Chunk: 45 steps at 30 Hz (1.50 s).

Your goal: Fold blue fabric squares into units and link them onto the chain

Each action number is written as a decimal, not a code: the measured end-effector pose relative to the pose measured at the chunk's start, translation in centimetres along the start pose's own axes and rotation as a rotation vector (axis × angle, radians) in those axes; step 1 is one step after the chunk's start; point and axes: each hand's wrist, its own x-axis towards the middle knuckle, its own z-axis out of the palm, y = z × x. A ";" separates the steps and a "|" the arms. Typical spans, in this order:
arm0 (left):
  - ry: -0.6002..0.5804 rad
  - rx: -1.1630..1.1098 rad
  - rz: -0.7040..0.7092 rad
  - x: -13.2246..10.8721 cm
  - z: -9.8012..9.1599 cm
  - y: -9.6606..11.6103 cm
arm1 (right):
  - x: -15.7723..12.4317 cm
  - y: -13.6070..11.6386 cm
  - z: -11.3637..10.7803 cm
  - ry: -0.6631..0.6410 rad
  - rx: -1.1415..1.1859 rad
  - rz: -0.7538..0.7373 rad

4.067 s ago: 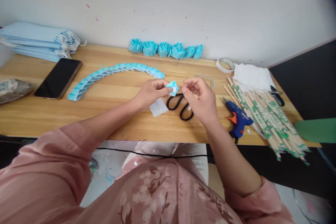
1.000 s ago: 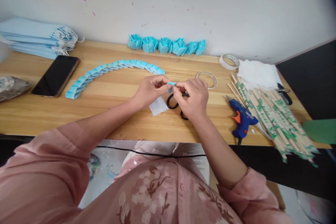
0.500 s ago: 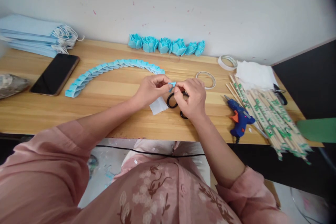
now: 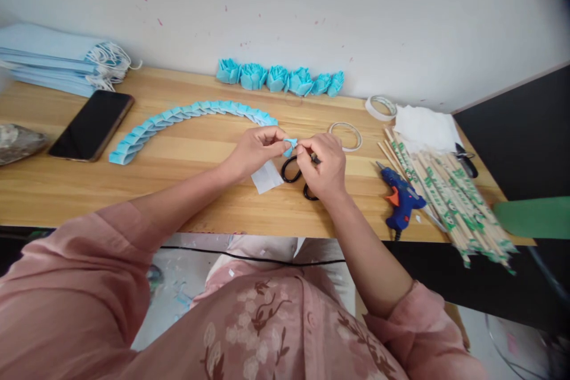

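A small folded blue piece (image 4: pixel 290 145) is pinched between the thumb and fingers of my left hand (image 4: pixel 256 153). The fingertips of my right hand (image 4: pixel 324 165) are pinched together at the piece's right edge. Black-handled scissors (image 4: pixel 291 173) lie under my right hand, their blades mostly hidden. A white square sheet (image 4: pixel 267 177) rests on the table below my left fingers. Behind my left hand, a chain of folded blue pieces (image 4: pixel 178 114) curves leftward over the wood. Several blue flowers (image 4: pixel 276 78) stand in a row by the wall.
On the wooden table (image 4: pixel 200 208), a phone (image 4: pixel 92 124) and stacked blue sheets (image 4: pixel 48 59) are at left. Tape rolls (image 4: pixel 380 108), a blue glue gun (image 4: pixel 401 197), wrapped sticks (image 4: pixel 454 199) and white sheets (image 4: pixel 427 124) occupy the right. A black cable (image 4: pixel 253 258) crosses below the table edge.
The blue piece has turned slightly between my fingers, showing more of its lower part. The view has shifted a little, and both hands stay close together.
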 end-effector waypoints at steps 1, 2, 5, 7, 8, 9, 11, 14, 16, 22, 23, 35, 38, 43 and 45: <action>0.000 -0.013 -0.016 0.0 0.0 -0.1 | 0.0 0.0 0.0 -0.001 0.004 0.013; 0.006 -0.028 -0.032 0.0 0.0 -0.2 | 0.0 0.0 0.0 0.005 0.006 0.027; 0.043 -0.100 -0.069 0.3 -0.3 -0.7 | 0.0 -0.2 -0.5 0.075 0.021 0.066; 0.052 -0.161 -0.090 0.5 -0.5 -1.0 | -0.1 -0.2 -1.6 0.141 0.032 0.073; 0.046 -0.185 -0.101 0.6 -0.6 -1.1 | -0.3 0.0 -2.4 0.170 0.025 0.072; 0.034 -0.200 -0.112 0.6 -0.7 -1.1 | -0.5 0.2 -3.4 0.168 0.001 0.054; -0.001 -0.201 -0.134 0.7 -0.8 -1.0 | -1.3 1.0 -5.7 0.061 -0.083 -0.015; -0.057 -0.149 -0.150 0.5 -0.7 -0.7 | -2.7 2.5 -9.2 -0.329 -0.244 0.000; -0.084 -0.093 -0.144 0.2 -0.6 -0.5 | -3.4 3.1 -10.8 -0.457 -0.338 0.034; -0.174 0.032 -0.118 -0.3 -0.3 0.1 | -2.0 0.8 -10.0 -0.353 -0.095 0.135; -0.189 0.045 -0.112 -0.3 -0.4 0.2 | -1.3 0.2 -9.3 -0.361 -0.045 0.137; -0.254 0.282 -0.008 -0.2 -1.1 2.1 | 2.2 -0.5 -6.4 -0.491 0.222 0.366; -0.233 0.549 0.147 1.4 -3.4 4.3 | 2.3 1.2 -5.5 -0.358 0.374 0.557; -0.147 0.988 0.392 3.2 -6.5 3.7 | 3.0 3.7 -3.7 -0.289 0.725 0.854; -0.177 1.110 0.453 3.1 -7.0 2.2 | 3.3 4.2 -3.2 -0.280 0.798 0.938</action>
